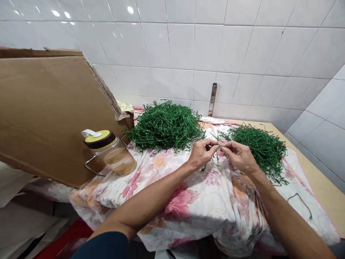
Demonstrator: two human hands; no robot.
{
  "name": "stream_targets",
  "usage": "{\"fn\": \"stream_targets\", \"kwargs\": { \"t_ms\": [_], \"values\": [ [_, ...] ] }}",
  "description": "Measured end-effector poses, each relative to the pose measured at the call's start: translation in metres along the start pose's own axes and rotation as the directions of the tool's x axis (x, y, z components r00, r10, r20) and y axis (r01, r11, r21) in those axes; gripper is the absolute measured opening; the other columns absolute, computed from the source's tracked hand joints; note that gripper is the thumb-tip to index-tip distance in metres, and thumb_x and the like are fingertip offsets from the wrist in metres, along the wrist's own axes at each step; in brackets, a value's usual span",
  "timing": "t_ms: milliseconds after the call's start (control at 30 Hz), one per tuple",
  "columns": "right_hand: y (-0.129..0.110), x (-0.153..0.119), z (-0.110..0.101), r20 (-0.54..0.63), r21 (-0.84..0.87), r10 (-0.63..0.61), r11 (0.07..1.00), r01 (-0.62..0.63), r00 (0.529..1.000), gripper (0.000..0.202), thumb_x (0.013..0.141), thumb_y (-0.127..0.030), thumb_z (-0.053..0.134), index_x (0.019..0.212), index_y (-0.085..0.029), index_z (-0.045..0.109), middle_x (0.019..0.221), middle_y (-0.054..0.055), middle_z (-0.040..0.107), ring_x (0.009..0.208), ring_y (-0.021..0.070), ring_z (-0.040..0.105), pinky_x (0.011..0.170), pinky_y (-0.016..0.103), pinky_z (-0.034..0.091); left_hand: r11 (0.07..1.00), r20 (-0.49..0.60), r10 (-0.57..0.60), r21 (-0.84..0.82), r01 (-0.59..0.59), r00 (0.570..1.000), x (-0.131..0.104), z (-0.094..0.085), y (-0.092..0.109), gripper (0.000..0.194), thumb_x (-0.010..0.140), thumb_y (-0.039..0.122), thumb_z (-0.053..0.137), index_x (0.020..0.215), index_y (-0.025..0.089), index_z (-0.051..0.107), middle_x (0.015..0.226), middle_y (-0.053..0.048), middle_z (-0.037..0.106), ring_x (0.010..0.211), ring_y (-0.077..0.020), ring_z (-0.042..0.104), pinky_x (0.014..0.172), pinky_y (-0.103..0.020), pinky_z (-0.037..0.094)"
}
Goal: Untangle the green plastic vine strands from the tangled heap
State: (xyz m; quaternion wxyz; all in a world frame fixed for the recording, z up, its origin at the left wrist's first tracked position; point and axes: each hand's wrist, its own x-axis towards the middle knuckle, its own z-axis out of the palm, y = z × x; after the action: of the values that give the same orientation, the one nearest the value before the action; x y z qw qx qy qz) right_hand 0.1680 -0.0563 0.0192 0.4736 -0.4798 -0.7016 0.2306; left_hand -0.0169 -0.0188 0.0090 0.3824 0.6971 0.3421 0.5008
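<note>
My left hand (204, 154) and my right hand (239, 155) meet above the cloth, fingertips almost touching. Both pinch a thin green cord (219, 141), mostly covered by the fingers, with strands hanging below them. Behind my left hand lies a large tangled heap of green cords (167, 126), many with small knots or knobs at their ends. A smaller heap of similar cords (258, 149) sits just beyond and to the right of my right hand. One loose cord (300, 203) lies curved on the cloth near my right forearm.
A floral cloth (172, 180) covers much of the wooden table (320, 183). At the left stand a jar (111, 154) with a yellow lid, partly filled with brownish contents, and a big cardboard box (48, 115). A metal bracket (213, 99) rises against the tiled wall (180, 46).
</note>
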Motion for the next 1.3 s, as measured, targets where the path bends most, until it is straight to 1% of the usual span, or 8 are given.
{"fn": "stream_targets", "kwargs": {
  "t_ms": [200,367,600,800,967,1100,1200,1300],
  "values": [
    [0.004,0.001,0.0,-0.096,-0.114,0.008,0.993,-0.019,0.995,0.029,0.091,-0.048,0.065,0.088,-0.02,0.074,0.075,0.003,0.072,0.062,0.0165,0.06,0.058,0.027,0.047,0.989,0.027,0.009,0.151,-0.013,1.0,0.0,-0.002,0.003,0.018,0.087,0.03,0.066,0.082,0.015,0.077,0.075,-0.003,0.071,0.067,-0.0138,0.059,0.065,-0.024,0.043],
    [0.004,0.001,0.0,-0.029,-0.043,-0.032,0.999,0.031,0.999,0.028,0.09,-0.045,0.069,0.103,-0.022,0.076,0.099,0.007,0.078,0.08,0.0216,0.071,0.073,0.032,0.056,0.991,0.088,-0.031,0.131,0.019,0.996,0.0,-0.002,0.002,0.019,0.086,0.029,0.065,0.081,0.016,0.077,0.073,-0.002,0.071,0.066,-0.0139,0.058,0.064,-0.024,0.041],
    [-0.002,0.002,-0.003,0.02,-0.198,-0.19,0.962,0.19,0.982,0.02,0.093,-0.039,0.067,0.101,-0.025,0.079,0.103,0.007,0.078,0.086,0.0221,0.071,0.074,0.033,0.054,0.981,0.099,0.0,0.193,-0.019,0.995,-0.001,-0.002,0.002,0.015,0.082,0.021,0.062,0.074,0.015,0.074,0.065,0.0,0.066,0.061,-0.0118,0.053,0.062,-0.023,0.039],
    [0.002,0.0,0.0,-0.004,-0.26,-0.252,0.935,0.243,0.968,0.015,0.095,-0.03,0.063,0.097,-0.021,0.074,0.092,0.007,0.075,0.076,0.0195,0.067,0.071,0.032,0.052,0.977,0.115,-0.006,0.214,-0.019,0.993,0.0,-0.002,0.003,0.014,0.083,0.022,0.063,0.078,0.014,0.073,0.069,0.0,0.068,0.063,-0.0115,0.055,0.063,-0.022,0.04],
    [0.008,-0.001,0.004,0.0,-0.265,-0.209,0.943,0.202,0.978,0.01,0.094,-0.027,0.063,0.094,-0.02,0.07,0.086,0.005,0.072,0.073,0.0185,0.065,0.072,0.031,0.049,0.919,0.127,0.069,0.378,-0.113,0.989,-0.002,-0.002,-0.001,0.013,0.086,0.021,0.062,0.08,0.015,0.072,0.074,-0.002,0.07,0.065,-0.0127,0.056,0.067,-0.025,0.04],
    [0.011,-0.001,0.01,0.068,-0.349,-0.253,0.9,0.26,0.965,0.013,0.097,-0.024,0.055,0.092,-0.019,0.065,0.085,0.007,0.067,0.077,0.0203,0.062,0.074,0.033,0.047,0.859,0.133,0.089,0.491,-0.144,0.987,-0.003,0.0,-0.005,0.013,0.086,0.019,0.06,0.082,0.016,0.072,0.078,-0.004,0.071,0.07,-0.0157,0.058,0.069,-0.027,0.04],
    [0.012,0.0,0.013,0.113,-0.375,-0.267,0.88,0.29,0.957,0.016,0.098,-0.024,0.051,0.087,-0.019,0.061,0.084,0.007,0.065,0.077,0.0207,0.06,0.075,0.033,0.046,0.868,0.133,0.068,0.481,-0.125,0.989,-0.002,0.0,-0.007,0.013,0.084,0.017,0.06,0.079,0.016,0.072,0.075,-0.004,0.07,0.069,-0.0158,0.058,0.068,-0.027,0.039],
    [0.01,0.001,0.01,0.044,-0.341,-0.232,0.911,0.233,0.972,0.016,0.098,-0.028,0.053,0.087,-0.02,0.062,0.083,0.007,0.066,0.076,0.02,0.061,0.074,0.032,0.046,0.923,0.178,0.054,0.366,-0.117,0.983,0.002,-0.004,-0.006,0.014,0.086,0.021,0.062,0.083,0.015,0.075,0.074,-0.003,0.071,0.067,-0.0138,0.058,0.066,-0.025,0.04]
  ]
}}
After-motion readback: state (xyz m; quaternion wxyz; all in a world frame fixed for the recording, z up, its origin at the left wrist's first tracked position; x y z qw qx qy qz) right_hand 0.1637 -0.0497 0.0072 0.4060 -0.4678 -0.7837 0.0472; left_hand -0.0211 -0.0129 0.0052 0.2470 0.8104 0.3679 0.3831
